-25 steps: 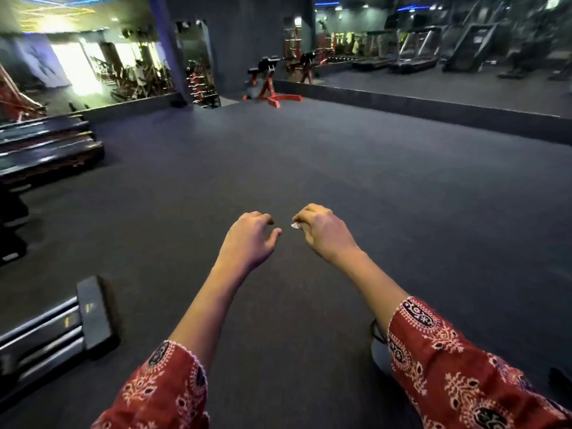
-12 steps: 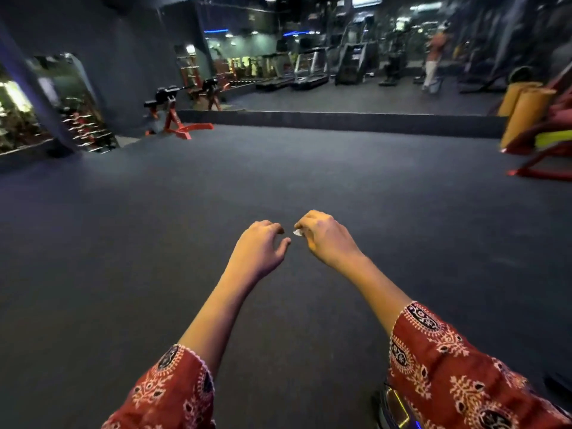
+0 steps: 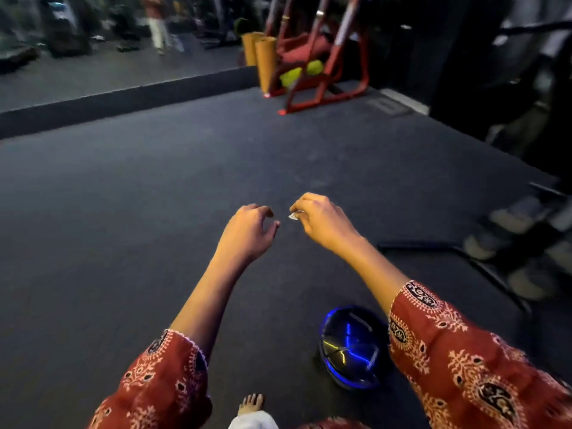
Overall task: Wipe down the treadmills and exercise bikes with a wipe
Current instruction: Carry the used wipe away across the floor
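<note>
Right hand (image 3: 325, 221) pinches a small white scrap, likely the wipe (image 3: 292, 215), at the fingertips. Left hand (image 3: 247, 233) loosely curled, empty, just beside it.

Risk: so little is gripped that the wipe could slip to the floor (image 3: 123, 212) mid-stride. Blue-lit disc (image 3: 353, 348) lies near the bare foot (image 3: 252, 404), a possible trip. Dark machine (image 3: 526, 212) at right, blurred; kind unclear.

Since half a second ago: view swung right, red frame (image 3: 325, 72) looms nearer, disc fully visible, hands unchanged.

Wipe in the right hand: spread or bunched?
Bunched. Only a small white tip of the wipe pokes out between the curled fingers of the right hand; the rest is hidden.
</note>
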Demonstrator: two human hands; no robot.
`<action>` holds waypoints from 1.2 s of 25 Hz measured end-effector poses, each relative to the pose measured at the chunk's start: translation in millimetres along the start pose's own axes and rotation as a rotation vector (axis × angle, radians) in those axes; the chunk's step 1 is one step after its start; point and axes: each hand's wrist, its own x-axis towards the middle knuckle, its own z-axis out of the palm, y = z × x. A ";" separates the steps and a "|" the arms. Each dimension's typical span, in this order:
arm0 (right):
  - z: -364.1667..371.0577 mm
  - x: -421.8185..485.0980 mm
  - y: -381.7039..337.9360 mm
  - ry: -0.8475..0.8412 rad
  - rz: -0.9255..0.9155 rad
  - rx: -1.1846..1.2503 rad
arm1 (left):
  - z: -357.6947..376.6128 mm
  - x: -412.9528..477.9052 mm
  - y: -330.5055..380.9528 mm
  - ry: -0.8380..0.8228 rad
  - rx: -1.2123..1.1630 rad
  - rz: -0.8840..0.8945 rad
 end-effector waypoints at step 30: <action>67.1 -74.6 54.8 0.195 1.042 0.003 | 140.9 102.5 36.4 -0.693 -0.142 0.759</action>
